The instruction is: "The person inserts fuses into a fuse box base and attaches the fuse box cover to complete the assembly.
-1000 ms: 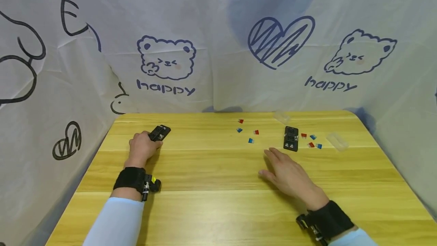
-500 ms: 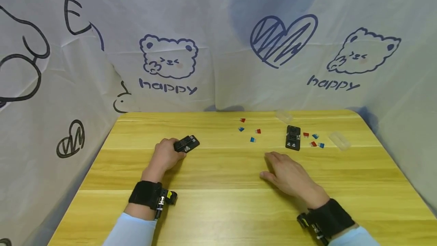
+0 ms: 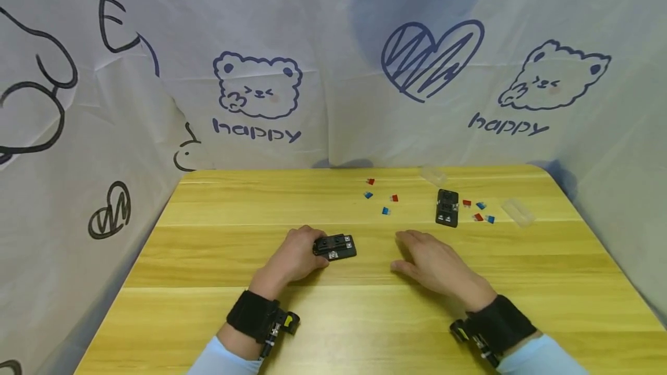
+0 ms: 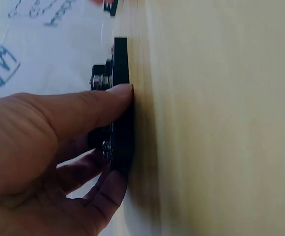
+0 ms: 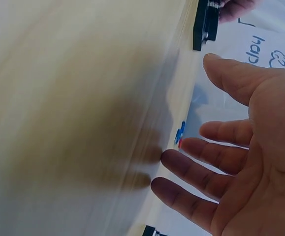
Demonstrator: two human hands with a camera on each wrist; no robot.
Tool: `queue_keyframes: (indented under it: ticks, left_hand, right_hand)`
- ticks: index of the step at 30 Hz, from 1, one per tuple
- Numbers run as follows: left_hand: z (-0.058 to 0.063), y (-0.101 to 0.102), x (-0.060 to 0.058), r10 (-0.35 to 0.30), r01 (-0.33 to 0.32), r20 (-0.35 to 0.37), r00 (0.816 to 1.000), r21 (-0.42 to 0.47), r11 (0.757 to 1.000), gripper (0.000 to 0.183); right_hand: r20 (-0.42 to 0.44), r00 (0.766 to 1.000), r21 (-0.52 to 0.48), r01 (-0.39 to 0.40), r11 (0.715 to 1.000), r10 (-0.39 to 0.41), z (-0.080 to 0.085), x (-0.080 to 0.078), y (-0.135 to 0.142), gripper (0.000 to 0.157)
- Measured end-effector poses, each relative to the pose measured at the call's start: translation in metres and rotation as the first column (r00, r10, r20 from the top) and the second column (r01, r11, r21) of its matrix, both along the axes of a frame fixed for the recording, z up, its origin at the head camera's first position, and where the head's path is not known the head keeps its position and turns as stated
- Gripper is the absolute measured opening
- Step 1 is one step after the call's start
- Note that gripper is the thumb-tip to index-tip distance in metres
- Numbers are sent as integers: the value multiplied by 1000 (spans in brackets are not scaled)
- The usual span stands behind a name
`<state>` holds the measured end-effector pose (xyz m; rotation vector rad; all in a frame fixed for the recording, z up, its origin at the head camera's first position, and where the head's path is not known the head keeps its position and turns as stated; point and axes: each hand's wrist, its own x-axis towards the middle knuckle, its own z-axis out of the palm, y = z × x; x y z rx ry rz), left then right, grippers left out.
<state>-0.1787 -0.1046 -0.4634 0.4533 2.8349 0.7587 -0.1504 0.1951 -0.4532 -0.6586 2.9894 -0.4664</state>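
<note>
My left hand (image 3: 296,256) grips a black fuse block (image 3: 337,247) by its left end, close over the middle of the wooden table. In the left wrist view the thumb lies along one long edge of the block (image 4: 121,64), with fingers curled on the opposite side. Metal terminals show on its upper face. To the right, my right hand (image 3: 436,264) is held low over the table, palm down and holding nothing. Its fingers are spread and relaxed in the right wrist view. Beyond that hand lies a second black fuse block (image 3: 447,208).
Left of the second block are scattered red blade fuses (image 3: 394,198) and blue blade fuses (image 3: 386,211). More blade fuses (image 3: 477,217) lie on its right. Two clear plastic covers (image 3: 518,213) rest farther out. White cloth (image 3: 344,126) with drawings hangs behind the table.
My left hand has carried the fuse block right and nearer to me, from the table's left side to its middle, and the block has turned. My right hand has barely moved.
</note>
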Motion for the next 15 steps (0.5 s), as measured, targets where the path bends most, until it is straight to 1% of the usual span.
queue_keyframes:
  ticks: [3, 6, 10, 15]
  left_hand:
    - [-2, 13, 6, -77, 77, 5, 997, 23, 997, 52]
    - [-3, 24, 10, -131, 130, 10, 991, 43, 991, 53]
    - [-5, 35, 14, -165, 164, -2, 986, 54, 985, 53]
    - [-5, 44, 18, -177, 177, 4, 984, 66, 982, 57]
  right_hand:
    - [28, 1000, -17, -8, 1000, 8, 2, 0, -5, 70]
    - [52, 998, -31, -25, 999, 27, 3, 1, -10, 73]
    - [66, 996, -34, -55, 998, 57, 3, 1, -16, 76]
    - [51, 995, -29, -82, 996, 83, 2, 2, -20, 73]
